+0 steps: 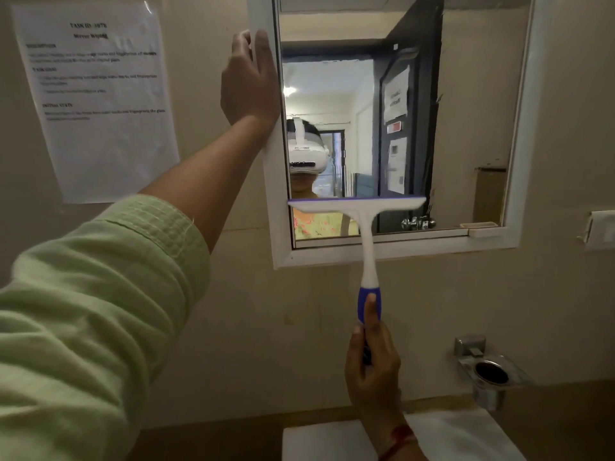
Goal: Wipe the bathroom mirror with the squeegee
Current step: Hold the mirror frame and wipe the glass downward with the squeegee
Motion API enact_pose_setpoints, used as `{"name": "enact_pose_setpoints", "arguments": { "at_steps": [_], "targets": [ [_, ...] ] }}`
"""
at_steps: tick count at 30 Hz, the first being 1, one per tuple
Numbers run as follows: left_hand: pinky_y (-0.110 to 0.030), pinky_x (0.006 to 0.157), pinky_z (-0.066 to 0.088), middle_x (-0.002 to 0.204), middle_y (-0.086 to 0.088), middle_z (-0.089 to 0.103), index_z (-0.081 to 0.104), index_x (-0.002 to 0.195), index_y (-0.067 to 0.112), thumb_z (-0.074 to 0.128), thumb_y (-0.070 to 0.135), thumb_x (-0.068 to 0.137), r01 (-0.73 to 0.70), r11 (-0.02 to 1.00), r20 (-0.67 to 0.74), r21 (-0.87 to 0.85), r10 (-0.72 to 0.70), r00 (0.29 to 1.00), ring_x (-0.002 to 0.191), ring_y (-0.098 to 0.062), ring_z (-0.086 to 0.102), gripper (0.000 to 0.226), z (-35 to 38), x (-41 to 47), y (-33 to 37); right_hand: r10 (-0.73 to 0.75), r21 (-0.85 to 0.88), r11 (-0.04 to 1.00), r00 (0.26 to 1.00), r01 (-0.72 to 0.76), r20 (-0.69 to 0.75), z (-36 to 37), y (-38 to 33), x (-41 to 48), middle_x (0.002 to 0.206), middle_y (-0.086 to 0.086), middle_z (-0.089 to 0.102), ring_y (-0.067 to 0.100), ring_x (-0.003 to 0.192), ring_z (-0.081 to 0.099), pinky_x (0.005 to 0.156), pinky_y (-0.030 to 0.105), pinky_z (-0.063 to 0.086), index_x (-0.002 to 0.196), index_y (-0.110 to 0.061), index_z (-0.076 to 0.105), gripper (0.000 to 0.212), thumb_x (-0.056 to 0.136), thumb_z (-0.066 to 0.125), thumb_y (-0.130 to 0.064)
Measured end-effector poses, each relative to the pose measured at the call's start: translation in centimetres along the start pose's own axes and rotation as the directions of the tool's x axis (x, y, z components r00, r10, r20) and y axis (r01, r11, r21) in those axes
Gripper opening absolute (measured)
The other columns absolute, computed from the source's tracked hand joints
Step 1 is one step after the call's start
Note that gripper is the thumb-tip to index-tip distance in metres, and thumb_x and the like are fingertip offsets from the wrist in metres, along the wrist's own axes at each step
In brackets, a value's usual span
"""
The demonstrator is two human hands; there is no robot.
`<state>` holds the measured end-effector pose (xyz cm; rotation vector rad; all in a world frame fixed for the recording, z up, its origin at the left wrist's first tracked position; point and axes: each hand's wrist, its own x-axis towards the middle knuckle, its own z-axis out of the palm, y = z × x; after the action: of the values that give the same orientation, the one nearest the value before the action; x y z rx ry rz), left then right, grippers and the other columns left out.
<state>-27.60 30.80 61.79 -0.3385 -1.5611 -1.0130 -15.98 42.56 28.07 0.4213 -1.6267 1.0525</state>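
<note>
The white-framed bathroom mirror hangs on the beige wall. A white squeegee with a blue grip lies against the lower left part of the glass, its blade level and pointing up. My right hand is closed around the blue handle below the mirror frame, thumb up along it. My left hand lies flat on the mirror's left frame edge, fingers wrapped over it, the arm in a light green sleeve.
A printed paper sheet is taped to the wall left of the mirror. A metal holder sticks out from the wall at lower right, above a white basin. A switch plate sits at the right edge.
</note>
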Motion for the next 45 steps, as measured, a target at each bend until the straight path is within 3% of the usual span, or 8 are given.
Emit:
{"name": "enact_pose_setpoints", "arguments": {
  "at_steps": [8,14,25,27,30,34,40,45],
  "targets": [
    [-0.026,0.075,0.047,0.107,-0.01,0.067,0.053,0.119,0.009,0.03,0.038,0.1,-0.014,1.0,-0.01,0.004,0.014,1.0,0.097,-0.021,0.063,0.041,0.1,-0.2,0.0,-0.02,-0.012,1.0,0.998,0.02,-0.052,-0.3,-0.1,3.8,0.075,-0.011,0.041,-0.003,0.055,0.038,0.052,0.004,0.034,0.144,-0.028,0.025,0.05,0.096,0.039,-0.025],
    [-0.029,0.076,0.049,0.102,-0.008,0.068,0.055,0.114,0.01,0.031,0.038,0.1,-0.015,1.0,-0.018,-0.014,0.015,1.0,0.094,-0.023,0.064,0.039,0.2,-0.1,-0.2,0.015,-0.014,1.0,1.0,-0.015,0.015,-0.8,0.9,-1.5,0.07,-0.01,0.037,-0.001,0.054,0.033,0.047,0.01,0.033,0.143,-0.041,0.021,0.047,0.099,0.034,-0.038],
    [-0.019,0.064,0.039,0.098,-0.006,0.069,0.056,0.11,0.008,0.033,0.038,0.099,-0.024,1.0,-0.047,-0.001,0.024,0.999,0.09,-0.019,0.064,0.04,0.2,-0.2,-0.3,0.063,-0.019,0.998,0.998,-0.063,-0.008,-1.3,0.9,-0.3,0.07,-0.012,0.038,0.0,0.054,0.034,0.049,0.009,0.034,0.139,-0.019,0.031,0.045,0.096,0.039,-0.026],
    [-0.016,0.063,0.04,0.099,-0.007,0.069,0.055,0.112,0.009,0.032,0.038,0.099,-0.026,1.0,-0.038,-0.002,0.026,0.999,0.091,-0.019,0.064,0.039,0.2,-0.1,-0.4,0.08,-0.016,0.997,0.997,-0.08,0.009,-1.1,1.0,-2.0,0.069,-0.01,0.038,-0.001,0.054,0.032,0.047,0.01,0.033,0.138,-0.019,0.03,0.045,0.095,0.04,-0.025],
    [-0.027,0.072,0.047,0.101,-0.01,0.068,0.054,0.114,0.009,0.03,0.038,0.1,-0.029,1.0,-0.021,-0.011,0.029,0.999,0.094,-0.024,0.063,0.04,0.3,0.1,-0.4,0.086,0.002,0.996,0.996,-0.086,0.005,-1.1,0.9,-1.8,0.068,-0.009,0.04,-0.002,0.054,0.035,0.048,0.008,0.033,0.139,-0.023,0.031,0.046,0.094,0.04,-0.023],
    [-0.023,0.066,0.039,0.096,-0.008,0.068,0.055,0.11,0.01,0.03,0.038,0.1,-0.038,0.999,-0.042,-0.002,0.038,0.998,0.088,-0.02,0.064,0.039,0.4,-0.1,-0.4,0.052,0.038,0.998,0.998,-0.051,-0.033,-1.2,0.3,1.4,0.071,-0.015,0.039,-0.002,0.055,0.037,0.05,0.007,0.034,0.141,-0.025,0.031,0.046,0.096,0.039,-0.026],
    [-0.027,0.073,0.048,0.098,-0.007,0.068,0.055,0.112,0.011,0.03,0.038,0.1,-0.035,0.999,-0.029,-0.01,0.034,0.999,0.09,-0.02,0.064,0.039,0.3,0.0,-0.4,0.059,0.054,0.997,0.998,-0.059,-0.004,-1.0,0.3,-1.4,0.07,-0.013,0.039,-0.004,0.054,0.035,0.05,0.005,0.032,0.14,-0.026,0.027,0.045,0.097,0.039,-0.034],
    [-0.022,0.07,0.044,0.098,-0.006,0.068,0.055,0.112,0.011,0.03,0.038,0.1,-0.034,0.999,-0.04,0.002,0.034,0.999,0.09,-0.018,0.064,0.039,0.3,-0.1,-0.4,0.082,0.067,0.994,0.996,-0.081,-0.022,-1.0,0.0,-0.6,0.07,-0.015,0.039,-0.005,0.055,0.036,0.051,0.004,0.032,0.14,-0.024,0.028,0.046,0.097,0.038,-0.035]
  ]
}}
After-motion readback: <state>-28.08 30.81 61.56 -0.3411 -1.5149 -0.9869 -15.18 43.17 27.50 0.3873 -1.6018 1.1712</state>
